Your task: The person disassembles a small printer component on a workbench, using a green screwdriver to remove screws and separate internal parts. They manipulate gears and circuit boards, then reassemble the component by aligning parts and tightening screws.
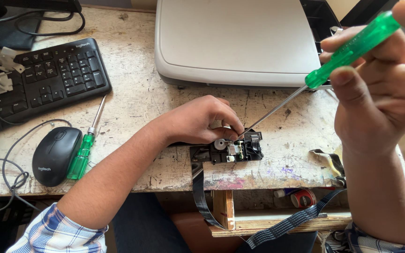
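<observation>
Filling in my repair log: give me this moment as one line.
left hand: steadies small black circuit module | right hand: holds green-handled screwdriver, tip at module | worn wooden table | second green screwdriver idle

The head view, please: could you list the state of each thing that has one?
Left hand: pressing down on the black assembly.
Right hand: gripping the green screwdriver.
Green screwdriver: tilted, tip at the assembly.
Black assembly: flat at the table edge, ribbon cable hanging.
Spare screwdriver: lying idle beside the mouse.
White device: lid shut.
</observation>
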